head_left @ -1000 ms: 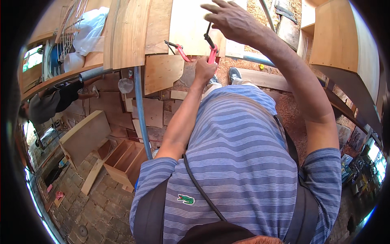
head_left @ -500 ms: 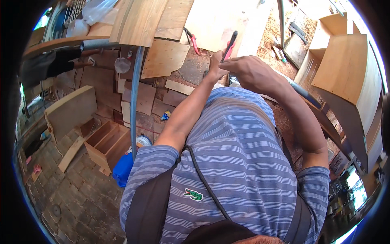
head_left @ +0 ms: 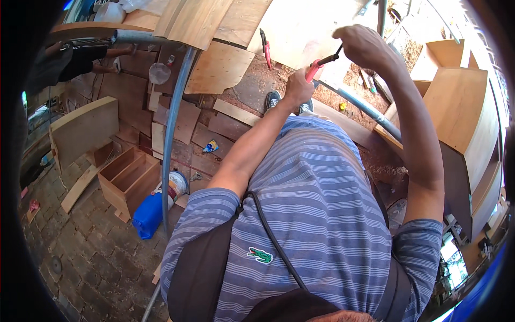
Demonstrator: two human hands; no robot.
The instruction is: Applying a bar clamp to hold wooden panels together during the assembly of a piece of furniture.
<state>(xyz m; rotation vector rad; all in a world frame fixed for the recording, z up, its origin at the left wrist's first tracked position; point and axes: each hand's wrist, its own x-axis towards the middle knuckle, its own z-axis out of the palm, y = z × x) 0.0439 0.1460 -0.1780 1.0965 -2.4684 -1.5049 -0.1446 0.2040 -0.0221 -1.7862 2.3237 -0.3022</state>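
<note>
My left hand [head_left: 299, 87] is closed round the red handle of a red-and-black hand tool [head_left: 315, 70], whose exact kind I cannot make out. Its black end points up and right, toward my right hand [head_left: 369, 49]. That hand is raised over the pale board [head_left: 300, 32], fingers bent together, and the tool's black tip comes up close under it. Whether the fingers pinch the tip or something small is hidden. A similar red-and-black tool [head_left: 267, 51] sits at the board's near left.
A blue-grey metal pipe [head_left: 173, 129] stands at my left; another pipe [head_left: 370, 110] slants on the right. Wooden cabinet parts [head_left: 456, 102] are at the right. A divided wooden box [head_left: 129, 177] and a blue jug [head_left: 147, 214] stand on the floor. Another person [head_left: 75, 61] is far left.
My right hand has moved up and right, away from my left hand. The red-and-black tool has tilted from near upright to slanting rightward. The view has shifted slightly.
</note>
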